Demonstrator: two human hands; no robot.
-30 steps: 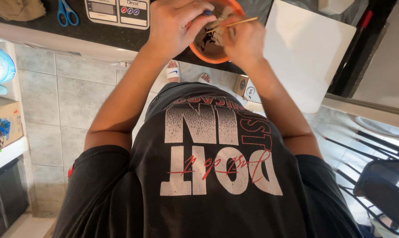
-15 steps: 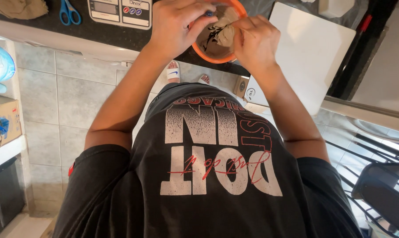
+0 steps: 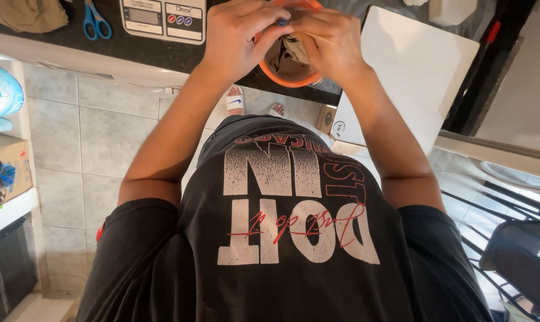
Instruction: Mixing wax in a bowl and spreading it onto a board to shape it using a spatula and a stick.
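An orange bowl (image 3: 285, 79) with dark contents sits on the black countertop (image 3: 162, 50), right at its front edge. Both hands hover over it, fingertips pressed together. My left hand (image 3: 240, 36) pinches a small blue-tipped object (image 3: 280, 22) above the bowl's rim. My right hand (image 3: 332, 45) is closed around a thin pale stick (image 3: 319, 40) that lies mostly hidden under its fingers. The hands cover most of the bowl. My black printed shirt fills the lower half of the view.
A white kitchen scale (image 3: 162, 18), blue-handled scissors (image 3: 96, 21) and a brown cloth (image 3: 25, 12) lie on the counter to the left. A white board (image 3: 413, 71) lies to the right. A black chair (image 3: 520, 262) stands lower right; a cardboard box (image 3: 10, 167) sits on a shelf at left.
My hands have drawn closer together over the bowl. The stick, which stuck out to the right a second ago, is now mostly hidden under my right fingers.
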